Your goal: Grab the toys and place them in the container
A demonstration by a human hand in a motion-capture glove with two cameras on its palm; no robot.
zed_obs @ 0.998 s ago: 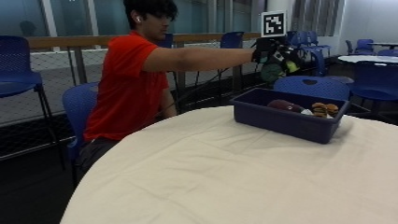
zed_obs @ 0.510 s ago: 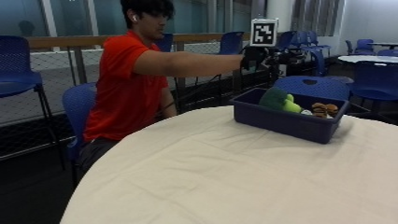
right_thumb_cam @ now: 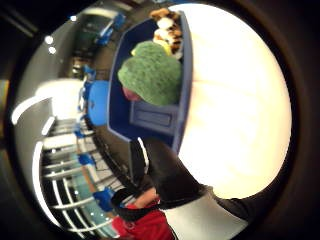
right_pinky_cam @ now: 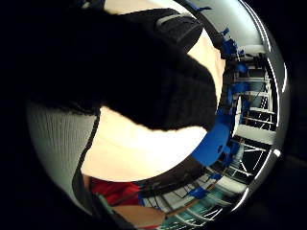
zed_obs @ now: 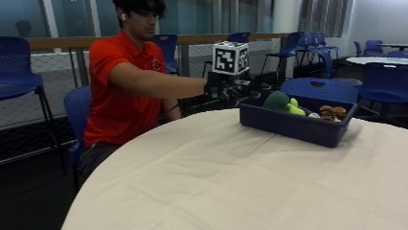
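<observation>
Now the gloved right hand (zed_obs: 226, 85) hangs above the table (zed_obs: 210, 182) beside the blue bin (zed_obs: 294, 125), holding nothing; whether its fingers are straight or curled, I cannot tell. Inside the bin lie a green toy (right_thumb_cam: 151, 73) and a brown striped toy (zed_obs: 332, 112).

The person (zed_obs: 124, 81) wears a red short-sleeved shirt and a black glove (zed_obs: 220, 86).

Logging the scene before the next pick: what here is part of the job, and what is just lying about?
Job:
- dark blue plastic container
- green plush toy inside it
- brown striped plush toy inside it
- gloved right hand beside the container

Lying about:
- round table with cream cloth
- blue chairs behind
</observation>
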